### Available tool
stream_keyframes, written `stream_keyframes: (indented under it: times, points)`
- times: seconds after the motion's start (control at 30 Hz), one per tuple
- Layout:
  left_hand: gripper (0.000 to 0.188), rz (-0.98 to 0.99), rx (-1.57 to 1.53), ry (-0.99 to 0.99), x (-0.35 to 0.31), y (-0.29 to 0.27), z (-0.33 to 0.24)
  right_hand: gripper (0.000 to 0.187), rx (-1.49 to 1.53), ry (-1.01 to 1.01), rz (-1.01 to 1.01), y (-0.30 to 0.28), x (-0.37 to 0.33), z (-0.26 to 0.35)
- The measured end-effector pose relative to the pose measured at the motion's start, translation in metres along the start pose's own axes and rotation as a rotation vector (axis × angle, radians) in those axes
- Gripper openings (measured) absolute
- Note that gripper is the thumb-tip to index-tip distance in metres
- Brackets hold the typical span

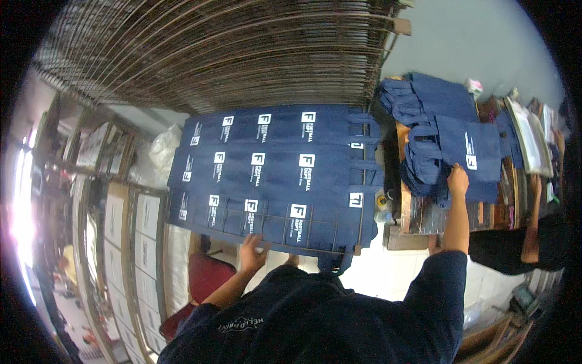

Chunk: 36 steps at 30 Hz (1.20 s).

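Observation:
My right hand (pixel 459 180) reaches out to the right and is closed on the near edge of a navy tote bag (pixel 451 141) with a white print. That bag lies on top of a pile of navy bags with looped handles (pixel 418 159). My left hand (pixel 253 252) is at the near edge of a wire drying rack (pixel 327 249), its fingers apart and nothing seen in them. Rows of navy printed bags (pixel 236 176) lie flat across this rack, some handles hanging over its right side.
Above the bags rises a stack of raised wire racks (pixel 230 54). At the right, a co-worker's arm (pixel 533 212) is beside a framed screen (pixel 528 138) on the wooden table (pixel 424 218). A red chair (pixel 209 276) stands at the lower left, near shelving (pixel 115 242).

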State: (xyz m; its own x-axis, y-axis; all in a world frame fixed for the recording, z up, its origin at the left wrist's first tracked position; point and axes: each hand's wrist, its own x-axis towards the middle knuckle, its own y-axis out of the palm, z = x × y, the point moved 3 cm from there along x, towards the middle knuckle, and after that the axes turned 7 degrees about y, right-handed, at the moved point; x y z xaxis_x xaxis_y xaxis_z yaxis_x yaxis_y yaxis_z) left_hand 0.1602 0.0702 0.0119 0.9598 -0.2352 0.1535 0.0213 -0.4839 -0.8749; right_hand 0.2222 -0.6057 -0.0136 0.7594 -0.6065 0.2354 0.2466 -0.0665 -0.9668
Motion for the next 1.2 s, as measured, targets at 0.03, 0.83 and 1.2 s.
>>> stream_keyframes:
  times: [0.03, 0.83, 1.2]
  points:
    - [0.028, 0.077, -0.200, 0.007, 0.014, 0.005, -0.029, 0.012, 0.044, 0.017, -0.018, -0.020, 0.002, 0.011]
    - [0.021, -0.143, -0.889, -0.050, 0.117, -0.057, -0.184, 0.029, 1.012, -0.380, -0.074, -0.315, -0.205, 0.281]
    - [0.022, -0.437, -1.416, 0.140, 0.138, -0.252, 0.063, 0.061, 1.954, 0.569, 1.464, -0.149, -0.389, 0.453]
